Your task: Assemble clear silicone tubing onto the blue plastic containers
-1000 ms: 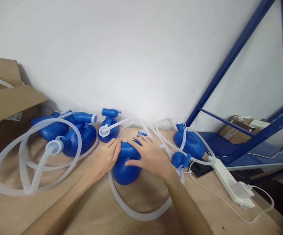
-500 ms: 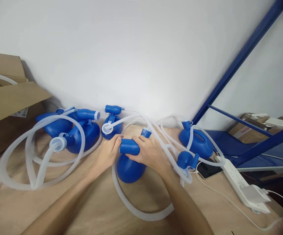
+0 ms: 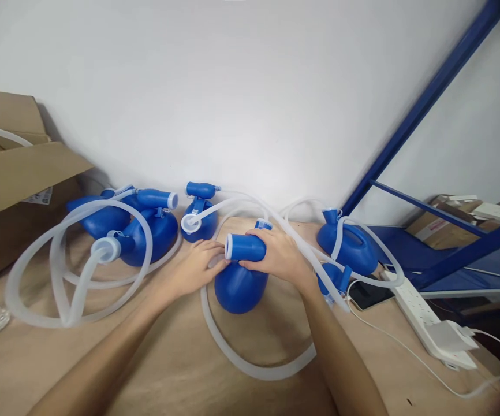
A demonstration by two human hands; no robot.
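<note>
My right hand (image 3: 281,257) is closed around a blue plastic cylinder (image 3: 246,247) with a white rim at its left end. The cylinder sits in front of a round blue urinal bottle (image 3: 241,289), whose lidded neck (image 3: 262,224) shows behind my fingers. Beside the white rim is my left hand (image 3: 198,263), its fingers stretched out and its thumb against or very near the cylinder's left end. A clear white hose (image 3: 267,372) curves over the table below both hands. My right palm hides the cylinder's other end.
More blue urinal bottles with hoses stand at left (image 3: 152,234), at the back (image 3: 202,222) and at right (image 3: 349,248). A cardboard box (image 3: 29,173) is at far left. A phone (image 3: 369,293), a power strip (image 3: 423,318) and a blue metal frame (image 3: 432,86) are on the right.
My left fingers have loosened from the cylinder's left end, where a white rim now shows. The cylinder, bottle and right hand appear slightly farther right and higher in view.
</note>
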